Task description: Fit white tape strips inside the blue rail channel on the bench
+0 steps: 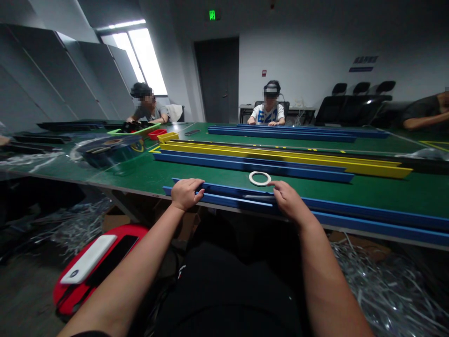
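Note:
A long blue channel strip (233, 200) lies along the near edge of the green table. My left hand (186, 193) is closed over its left end, fingers across the far wall and thumb on the near side. Farther right, my right hand (288, 199) grips the same strip, its index finger reaching over the far wall close to a white tape ring (260, 179). Whether that fingertip touches the ring, I cannot tell. A thin greyish sliver (257, 196) shows in the channel just left of my right hand. My right fingertips are partly hidden.
Beyond lie more blue strips (245, 164) and yellow strips (287, 157). A blurred round roll (112, 152), a red tray (157, 135) and a green-rimmed tray (154, 127) stand left. Co-workers (271, 110) sit across. A red stool (75, 299) holds a white device.

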Motion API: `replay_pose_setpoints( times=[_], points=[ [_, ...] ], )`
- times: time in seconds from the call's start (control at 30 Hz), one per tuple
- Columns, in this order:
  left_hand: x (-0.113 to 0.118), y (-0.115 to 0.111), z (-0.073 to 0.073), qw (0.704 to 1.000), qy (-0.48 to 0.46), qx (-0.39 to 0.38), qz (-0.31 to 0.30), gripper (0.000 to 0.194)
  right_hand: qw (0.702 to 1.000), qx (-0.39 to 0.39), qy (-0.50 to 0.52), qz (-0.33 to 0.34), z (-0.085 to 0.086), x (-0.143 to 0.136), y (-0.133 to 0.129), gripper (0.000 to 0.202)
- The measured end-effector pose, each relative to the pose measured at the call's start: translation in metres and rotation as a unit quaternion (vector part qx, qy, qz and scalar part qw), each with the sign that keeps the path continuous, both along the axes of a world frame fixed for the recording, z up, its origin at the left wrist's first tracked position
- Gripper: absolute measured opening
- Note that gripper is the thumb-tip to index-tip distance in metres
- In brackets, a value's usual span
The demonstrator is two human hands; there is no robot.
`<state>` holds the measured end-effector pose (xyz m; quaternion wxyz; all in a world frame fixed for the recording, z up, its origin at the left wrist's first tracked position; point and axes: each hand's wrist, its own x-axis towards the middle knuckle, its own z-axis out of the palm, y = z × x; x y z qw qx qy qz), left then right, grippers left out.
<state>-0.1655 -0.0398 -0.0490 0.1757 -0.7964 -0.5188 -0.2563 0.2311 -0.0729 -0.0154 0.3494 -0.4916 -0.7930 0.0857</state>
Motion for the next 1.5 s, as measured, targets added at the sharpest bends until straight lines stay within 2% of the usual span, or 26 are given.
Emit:
replay_pose_setpoints(
  times=[0.17, 0.27, 0.43, 0.6, 0.7, 0.83, 0.9, 0.93, 1.0, 1.07, 1.17, 1.23, 1.33, 1.4, 1.5],
  points=[
    [0.002, -0.001, 0.0, 1.0, -0.012, -0.005, 0.015, 0.047, 0.996, -0.035, -0.075, -0.044, 0.001, -0.003, -0.005, 0.03],
    [0.003, -0.001, 0.0, 1.0, -0.019, -0.008, 0.016, 0.047, 0.993, -0.045, -0.099, -0.045, 0.001, -0.004, -0.007, 0.032],
    [0.003, -0.001, -0.001, 0.999, -0.028, -0.003, 0.017, 0.045, 0.998, -0.039, -0.04, -0.031, 0.002, -0.002, -0.004, 0.028],
    [0.006, -0.002, -0.002, 0.999, -0.04, 0.009, 0.007, 0.044, 0.996, -0.091, 0.017, -0.003, 0.001, 0.001, -0.003, 0.022],
    [0.009, -0.004, 0.003, 0.998, -0.056, -0.004, 0.024, 0.043, 0.995, -0.096, 0.011, 0.001, 0.0, 0.0, -0.001, 0.025],
    [0.018, -0.004, 0.018, 0.991, -0.096, -0.044, 0.077, 0.043, 0.996, -0.087, -0.032, -0.001, 0.001, -0.003, 0.002, 0.032],
    [0.033, -0.008, 0.028, 0.988, -0.119, -0.067, 0.078, 0.046, 0.995, -0.087, -0.049, -0.003, 0.002, -0.004, 0.003, 0.035],
    [0.044, -0.011, 0.032, 0.987, -0.129, -0.077, 0.058, 0.046, 0.995, -0.087, -0.055, -0.005, 0.003, -0.004, 0.003, 0.034],
    [0.076, -0.022, 0.039, 0.988, -0.122, -0.097, -0.022, 0.046, 0.994, -0.087, -0.065, -0.015, 0.003, -0.005, 0.003, 0.032],
    [0.114, -0.033, 0.043, 0.989, -0.079, -0.102, -0.075, 0.047, 0.994, -0.08, -0.065, -0.027, 0.003, -0.005, 0.003, 0.028],
    [0.166, -0.043, 0.041, 0.988, -0.029, -0.102, -0.108, 0.071, 0.995, -0.077, -0.049, -0.03, 0.002, -0.005, 0.003, 0.024],
    [0.188, -0.042, 0.037, 0.989, -0.005, -0.107, -0.103, 0.085, 0.996, -0.085, -0.034, -0.019, 0.0, -0.003, 0.004, 0.021],
    [0.199, -0.035, 0.031, 0.991, 0.028, -0.106, -0.077, 0.081, 0.995, -0.103, -0.001, -0.002, -0.003, -0.001, 0.004, 0.027],
    [0.197, -0.032, 0.03, 0.992, 0.042, -0.097, -0.073, 0.075, 0.995, -0.101, 0.019, 0.001, -0.004, 0.0, 0.003, 0.033],
    [0.185, -0.032, 0.029, 0.992, 0.05, -0.092, -0.073, 0.071, 0.997, -0.073, 0.025, 0.004, -0.001, -0.003, -0.001, 0.032]
  ],
)
